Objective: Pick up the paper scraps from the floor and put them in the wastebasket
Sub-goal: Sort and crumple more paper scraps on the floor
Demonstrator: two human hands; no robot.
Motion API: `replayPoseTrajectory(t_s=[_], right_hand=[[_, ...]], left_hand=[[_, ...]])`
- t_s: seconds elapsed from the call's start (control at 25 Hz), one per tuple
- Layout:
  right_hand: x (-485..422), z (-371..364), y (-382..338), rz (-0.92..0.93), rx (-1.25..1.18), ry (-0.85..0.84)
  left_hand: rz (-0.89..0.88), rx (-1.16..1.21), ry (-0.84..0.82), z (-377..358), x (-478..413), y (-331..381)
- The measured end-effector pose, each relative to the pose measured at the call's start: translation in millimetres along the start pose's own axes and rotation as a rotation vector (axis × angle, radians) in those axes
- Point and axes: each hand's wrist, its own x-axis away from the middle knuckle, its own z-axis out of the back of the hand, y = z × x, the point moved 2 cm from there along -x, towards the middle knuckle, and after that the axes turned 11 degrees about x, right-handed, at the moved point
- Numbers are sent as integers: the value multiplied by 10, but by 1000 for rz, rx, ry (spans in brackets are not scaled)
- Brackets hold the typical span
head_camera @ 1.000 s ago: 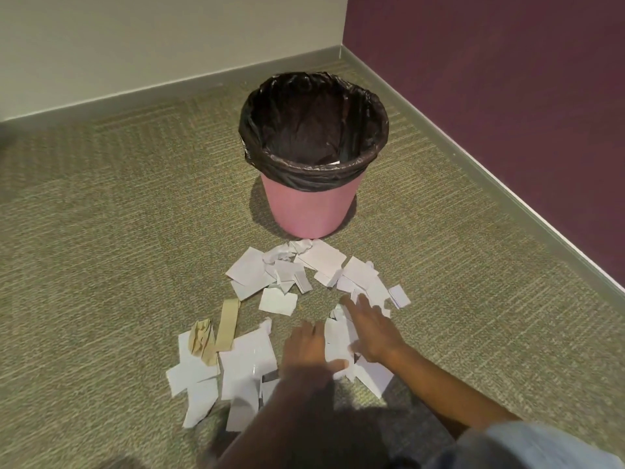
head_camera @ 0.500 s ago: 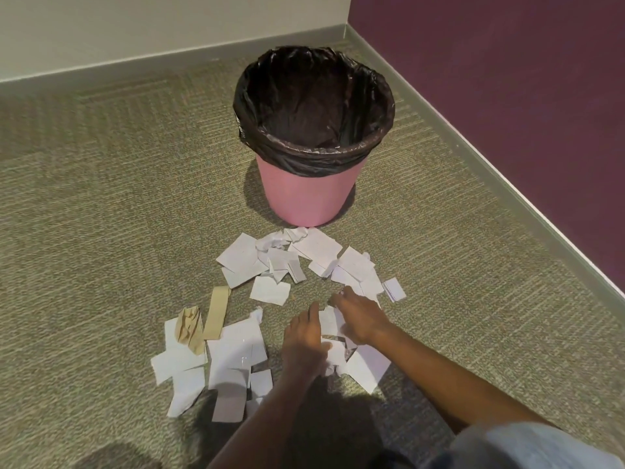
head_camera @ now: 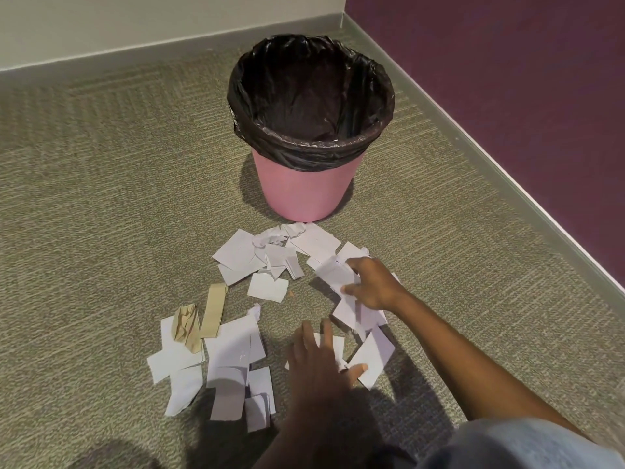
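- The carpet (head_camera: 101, 184) fills the view up to a corner where a pale wall (head_camera: 135, 22) meets a purple wall (head_camera: 524, 79).
- The wastebasket (head_camera: 304, 191), pink with a black bag (head_camera: 311, 106) folded over its rim, stands upright beyond both hands, well apart from them.
- The paper scraps (head_camera: 236, 346) lie scattered on the carpet around the hands, white ones mostly, with two tan pieces (head_camera: 213, 309) to the left of the left hand.
- The right hand (head_camera: 373, 286) has moved farther forward than half a second ago; its fingers are curled closed on white scraps.
- The left hand (head_camera: 318, 363), earlier bunched, now lies flat with fingers spread on a scrap, holding nothing.
- No writing is legible anywhere.
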Motion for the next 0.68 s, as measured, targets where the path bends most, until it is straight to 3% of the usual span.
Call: replayPoseTrajectory(t_s=[0.16,0.32,0.68], right_hand=[[5,90,46,-1,-116,43],[4,50,95,-37,-180,64],[-38,-2,148,-106,-346,97]], left_hand=[[-78,-117,-104,-255,12,94],[-63,-87,-161,-245,-20,210],[-175,-41,26,6,-171,96]])
